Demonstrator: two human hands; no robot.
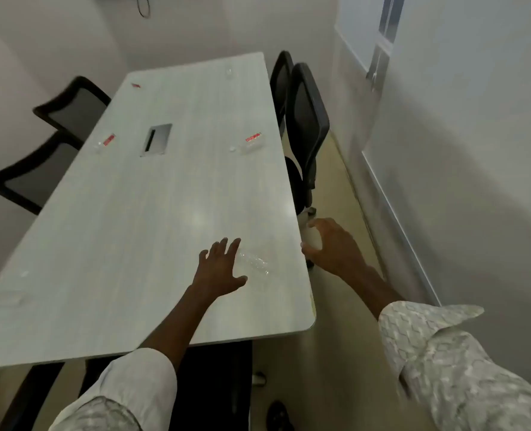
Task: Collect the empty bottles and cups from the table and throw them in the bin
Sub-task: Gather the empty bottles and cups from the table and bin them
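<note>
Your left hand (219, 269) hangs over the long pale wood-grain table (152, 231) with fingers spread and palm down, gripping nothing. Just beside its fingertips lies a crushed clear plastic bottle (254, 263), on its side, near the table's right edge and close to the rounded near corner. Your right hand (331, 244) is past that edge, over the floor, fingers curled wide apart and empty.

Further up the table, two more clear bottles with red labels lie on their sides: one by the right edge (251, 143), one towards the left edge (104, 143), with a grey rectangular cable hatch (157, 139) between them.

Black mesh-backed chairs (304, 126) crowd the right edge, leaving a narrow strip of floor (341, 194) between them and the white wall (460, 181).
</note>
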